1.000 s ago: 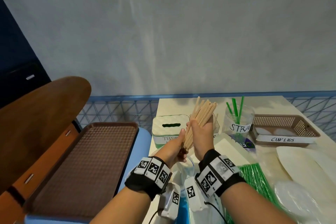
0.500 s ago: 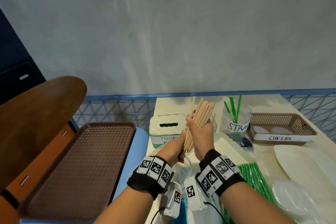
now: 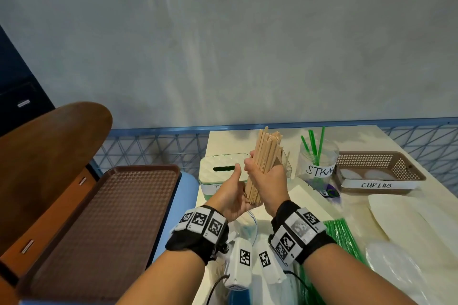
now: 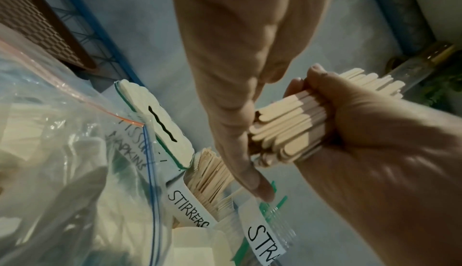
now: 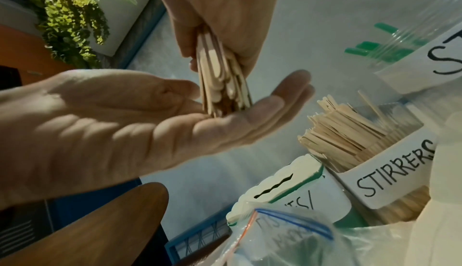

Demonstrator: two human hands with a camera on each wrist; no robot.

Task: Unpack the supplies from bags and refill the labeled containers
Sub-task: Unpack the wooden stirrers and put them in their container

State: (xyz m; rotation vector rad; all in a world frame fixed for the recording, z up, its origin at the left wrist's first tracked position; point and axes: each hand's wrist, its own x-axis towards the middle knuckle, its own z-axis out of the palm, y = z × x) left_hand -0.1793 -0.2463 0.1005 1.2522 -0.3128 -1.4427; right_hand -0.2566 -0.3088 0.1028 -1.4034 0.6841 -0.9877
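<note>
My right hand (image 3: 266,178) grips a thick bundle of wooden stirrers (image 3: 266,151), held nearly upright above the table's near left part. My left hand (image 3: 231,193) lies flat and open, palm against the bundle's lower ends (image 5: 225,100), thumb raised. Beyond the hands, the clear container labeled STIRRERS (image 5: 392,179) holds several stirrers and stands between the tissue box (image 3: 223,168) and the STRAWS jar (image 3: 318,163). In the head view my hands hide most of the container.
A brown basket labeled CUP LIDS (image 3: 379,168) stands at the right. A pack of green straws (image 3: 339,238) and clear zip bags (image 4: 75,151) lie near me. A brown tray (image 3: 99,218) sits left of the table, and a blue wire fence (image 3: 153,148) runs behind.
The bundle has turned more upright in my right hand. My left hand has flattened under its lower ends, thumb lifted. Both hands stay in about the same spot.
</note>
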